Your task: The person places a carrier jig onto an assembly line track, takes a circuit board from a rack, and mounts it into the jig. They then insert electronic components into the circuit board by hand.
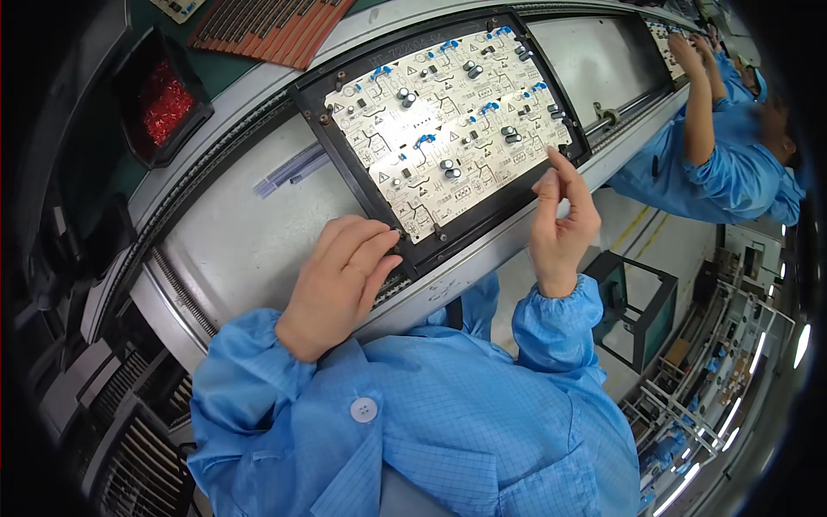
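Observation:
A cream-white circuit board panel (pixel 469 159), carrying blue parts and black cylindrical capacitors (pixel 407 99), lies in a black carrier frame (pixel 357 185) on the line in front of me. My left hand (pixel 336 276) is closed at the frame's near left corner, thumb and fingertips on its edge; a small part there is mostly hidden by them. My right hand (pixel 564 224) is raised at the panel's near right corner. Its index finger stretches to the panel's edge, the thumb stands apart and the other fingers curl inward. I see nothing held in it.
A black bin (pixel 185 112) of small red parts stands at the left, beside brown strips (pixel 267 30) with dark rods. A conveyor rail (pixel 233 125) runs behind the frame. To the right, a co-worker in blue (pixel 715 164) reaches over another board. A dark-framed stand (pixel 633 310) sits below.

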`<state>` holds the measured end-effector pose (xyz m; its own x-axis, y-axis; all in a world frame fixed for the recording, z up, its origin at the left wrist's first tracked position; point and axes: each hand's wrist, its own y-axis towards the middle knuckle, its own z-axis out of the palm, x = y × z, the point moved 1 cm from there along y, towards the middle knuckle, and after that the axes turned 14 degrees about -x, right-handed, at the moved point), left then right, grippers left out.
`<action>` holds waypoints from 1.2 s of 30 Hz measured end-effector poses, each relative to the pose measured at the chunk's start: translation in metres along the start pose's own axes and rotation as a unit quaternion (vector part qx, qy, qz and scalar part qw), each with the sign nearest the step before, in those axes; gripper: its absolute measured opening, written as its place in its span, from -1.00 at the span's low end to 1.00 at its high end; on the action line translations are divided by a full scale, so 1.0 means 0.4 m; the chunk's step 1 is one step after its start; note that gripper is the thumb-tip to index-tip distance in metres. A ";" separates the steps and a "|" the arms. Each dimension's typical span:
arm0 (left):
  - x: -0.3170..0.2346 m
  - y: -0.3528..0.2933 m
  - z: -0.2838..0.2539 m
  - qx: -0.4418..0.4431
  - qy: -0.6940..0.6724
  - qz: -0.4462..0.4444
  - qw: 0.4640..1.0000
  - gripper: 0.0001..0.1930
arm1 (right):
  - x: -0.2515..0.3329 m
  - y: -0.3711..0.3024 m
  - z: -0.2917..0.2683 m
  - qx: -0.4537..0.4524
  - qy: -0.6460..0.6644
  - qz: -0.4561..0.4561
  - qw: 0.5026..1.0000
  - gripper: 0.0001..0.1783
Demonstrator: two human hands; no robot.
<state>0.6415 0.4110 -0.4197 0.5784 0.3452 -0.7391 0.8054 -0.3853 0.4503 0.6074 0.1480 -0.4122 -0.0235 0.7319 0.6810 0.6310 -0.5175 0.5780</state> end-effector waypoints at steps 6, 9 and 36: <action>0.008 0.010 0.051 0.000 0.073 0.061 0.995 -0.73 | -0.092 0.015 -0.048 -0.008 -0.031 0.062 0.998 -0.72; -0.003 0.015 0.070 -0.016 0.097 0.084 0.992 -0.73 | -0.132 0.024 -0.061 -0.023 -0.019 0.082 0.996 -0.72; -0.029 0.012 0.097 -0.060 0.158 -0.003 0.986 -0.78 | -0.229 0.087 -0.118 -0.060 -0.165 -0.029 0.984 -0.71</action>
<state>0.6338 0.3718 -0.4285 0.5700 0.6043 -0.5566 0.8070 -0.2846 0.5174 0.5946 0.0421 -0.4332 0.2086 0.8560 0.4731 0.5397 -0.5041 0.6742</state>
